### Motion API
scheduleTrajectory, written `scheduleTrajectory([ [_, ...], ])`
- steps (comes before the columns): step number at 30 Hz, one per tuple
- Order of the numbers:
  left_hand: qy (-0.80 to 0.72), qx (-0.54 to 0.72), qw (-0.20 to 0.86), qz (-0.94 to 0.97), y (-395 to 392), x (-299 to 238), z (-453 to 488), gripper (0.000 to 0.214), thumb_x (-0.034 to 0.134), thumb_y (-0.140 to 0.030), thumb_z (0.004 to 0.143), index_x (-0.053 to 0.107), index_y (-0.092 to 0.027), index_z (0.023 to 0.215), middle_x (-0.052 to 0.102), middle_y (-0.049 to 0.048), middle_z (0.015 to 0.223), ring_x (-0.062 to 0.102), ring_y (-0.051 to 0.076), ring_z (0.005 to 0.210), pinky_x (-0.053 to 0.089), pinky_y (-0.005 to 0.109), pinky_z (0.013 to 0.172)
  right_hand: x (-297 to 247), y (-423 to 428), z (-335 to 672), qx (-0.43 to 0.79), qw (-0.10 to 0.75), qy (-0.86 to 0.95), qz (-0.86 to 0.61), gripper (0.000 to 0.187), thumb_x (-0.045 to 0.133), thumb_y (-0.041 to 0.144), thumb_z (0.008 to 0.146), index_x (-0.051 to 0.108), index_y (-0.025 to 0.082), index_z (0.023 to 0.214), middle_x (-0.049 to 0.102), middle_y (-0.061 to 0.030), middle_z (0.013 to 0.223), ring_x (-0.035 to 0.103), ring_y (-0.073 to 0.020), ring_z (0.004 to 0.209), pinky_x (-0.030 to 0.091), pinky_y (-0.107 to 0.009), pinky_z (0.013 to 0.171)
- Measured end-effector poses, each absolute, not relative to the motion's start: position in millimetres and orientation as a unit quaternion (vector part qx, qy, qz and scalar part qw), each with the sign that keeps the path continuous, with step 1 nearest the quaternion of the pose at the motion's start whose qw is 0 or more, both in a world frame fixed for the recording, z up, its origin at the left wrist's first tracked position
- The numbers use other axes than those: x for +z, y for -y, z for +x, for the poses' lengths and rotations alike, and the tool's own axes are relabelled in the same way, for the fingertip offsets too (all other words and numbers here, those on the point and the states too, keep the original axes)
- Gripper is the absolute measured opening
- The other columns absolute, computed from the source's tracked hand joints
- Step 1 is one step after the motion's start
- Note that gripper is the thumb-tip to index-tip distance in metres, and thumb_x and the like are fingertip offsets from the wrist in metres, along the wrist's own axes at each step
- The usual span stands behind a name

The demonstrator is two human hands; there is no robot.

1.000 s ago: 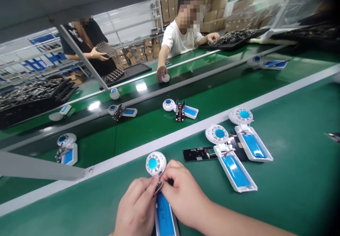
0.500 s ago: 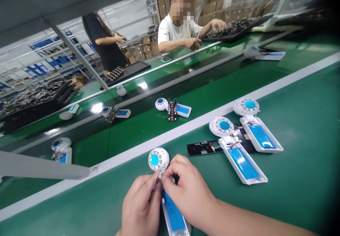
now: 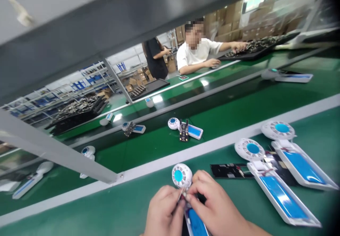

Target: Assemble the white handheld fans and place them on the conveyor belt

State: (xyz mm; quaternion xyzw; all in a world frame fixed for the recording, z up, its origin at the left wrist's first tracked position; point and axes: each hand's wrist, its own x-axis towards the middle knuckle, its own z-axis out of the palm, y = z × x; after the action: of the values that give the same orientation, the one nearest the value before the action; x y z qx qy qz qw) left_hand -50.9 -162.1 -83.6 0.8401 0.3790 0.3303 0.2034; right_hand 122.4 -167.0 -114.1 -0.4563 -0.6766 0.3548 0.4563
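A white handheld fan [image 3: 187, 180] with a round head and a blue-covered open handle lies in front of me, partly hidden by my hands. At its neck, my left hand [image 3: 164, 209] pinches a thin board seen edge-on. My right hand [image 3: 214, 202] is closed beside it, fingertips together over the neck, touching the left fingertips; the tiny part between them is hidden. Just right lie two more opened fans, a nearer one [image 3: 283, 193] and a farther one [image 3: 305, 163], with wires at their necks. A black circuit board [image 3: 228, 171] sits beside the nearer fan.
Beyond a pale rail [image 3: 202, 150] runs a green belt carrying several fans, one with a circuit board [image 3: 183, 131] across it. A slanted metal post [image 3: 66, 151] stands at left, under an overhead beam [image 3: 119, 23]. Opposite, a co-worker [image 3: 198, 57] reaches into a parts tray [image 3: 255, 53].
The camera view has tilted up and shifted left, so everything sits lower and farther right. Both hands stay at the fan's neck. The co-worker's arm has reached further into the tray.
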Motion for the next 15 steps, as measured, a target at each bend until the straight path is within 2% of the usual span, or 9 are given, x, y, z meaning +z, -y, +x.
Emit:
scheduleTrajectory([
  [5,-0.37,0.347,0.242,0.827,162.8,-85.1,-54.0,0.024,0.051,-0.016,0.092,0.073,-0.022,0.096,0.065,0.0051,0.073,0.062,0.017,0.067,0.049,0.025,0.06,-117.6,171.8,115.8,0.385,0.472,0.643,-0.464,0.018,0.055,0.014,0.088,0.059,0.02,0.071,0.057,-0.0016,0.083,0.059,-0.0177,0.083,0.047,-0.03,0.074],
  [11,-0.432,0.326,0.364,0.758,169.4,-77.7,-53.2,0.021,0.056,-0.02,0.092,0.076,-0.021,0.088,0.064,0.0042,0.077,0.06,0.016,0.072,0.047,0.025,0.067,-107.9,173.8,113.2,0.382,0.48,0.615,-0.495,0.015,0.06,0.012,0.082,0.061,0.02,0.07,0.06,-0.0015,0.083,0.06,-0.0182,0.085,0.048,-0.03,0.077],
  [13,-0.487,0.348,0.427,0.678,165.4,-75.3,-54.3,0.015,0.063,-0.024,0.087,0.077,-0.019,0.082,0.065,0.0035,0.075,0.061,0.017,0.072,0.047,0.026,0.068,-108.3,173.8,112.9,0.372,0.484,0.611,-0.504,0.009,0.061,0.015,0.083,0.062,0.021,0.076,0.061,-0.002,0.087,0.061,-0.0186,0.087,0.049,-0.03,0.079],
  [15,-0.54,0.393,0.463,0.583,149.7,-73.2,-55.6,0.011,0.07,-0.024,0.081,0.077,-0.017,0.083,0.068,0.0032,0.075,0.062,0.018,0.071,0.048,0.027,0.067,-113.0,173.8,114.3,0.353,0.496,0.61,-0.507,0.007,0.061,0.019,0.084,0.064,0.021,0.09,0.062,-0.0033,0.093,0.062,-0.0194,0.09,0.05,-0.03,0.082],
])
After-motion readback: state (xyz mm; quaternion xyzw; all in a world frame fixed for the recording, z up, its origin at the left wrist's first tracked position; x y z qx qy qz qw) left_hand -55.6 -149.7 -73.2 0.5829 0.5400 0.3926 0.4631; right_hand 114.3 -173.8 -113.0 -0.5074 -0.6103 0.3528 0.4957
